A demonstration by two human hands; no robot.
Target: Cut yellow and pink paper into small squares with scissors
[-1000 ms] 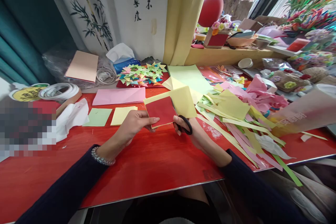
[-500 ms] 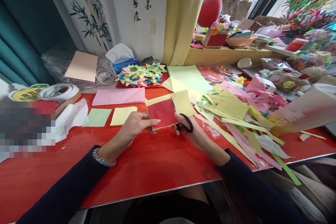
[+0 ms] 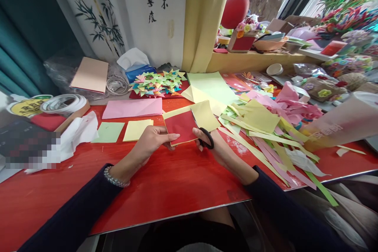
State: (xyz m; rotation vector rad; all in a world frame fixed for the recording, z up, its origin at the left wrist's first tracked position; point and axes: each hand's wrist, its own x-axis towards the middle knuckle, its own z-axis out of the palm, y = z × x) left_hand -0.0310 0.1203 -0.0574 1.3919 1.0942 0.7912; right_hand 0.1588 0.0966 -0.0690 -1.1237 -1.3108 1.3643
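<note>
Between thumb and fingers, my left hand (image 3: 155, 139) pinches a red card (image 3: 181, 126) laid over a sheet of yellow paper (image 3: 206, 114). The yellow sheet shows past the card's top and right edges. My right hand (image 3: 214, 143) is closed on black-handled scissors (image 3: 209, 137). Their blades lie along the card's right edge, at the yellow paper, and are mostly hidden. To the left of the hands lie small yellow squares (image 3: 137, 130) and a green square (image 3: 110, 132) on the red table (image 3: 118, 197).
Cut paper strips (image 3: 267, 151) and pink scraps (image 3: 291, 104) pile up on the right, beside a translucent plastic cup (image 3: 339, 124). Behind are folded paper stars (image 3: 159, 82), a pink sheet (image 3: 132, 108) and a green sheet (image 3: 211, 86). White tape rolls (image 3: 63, 104) stand at left.
The whole view has shifted slightly. My hands keep their grip on the card, paper and scissors, with the blades at nearly the same spot along the card's right edge.
</note>
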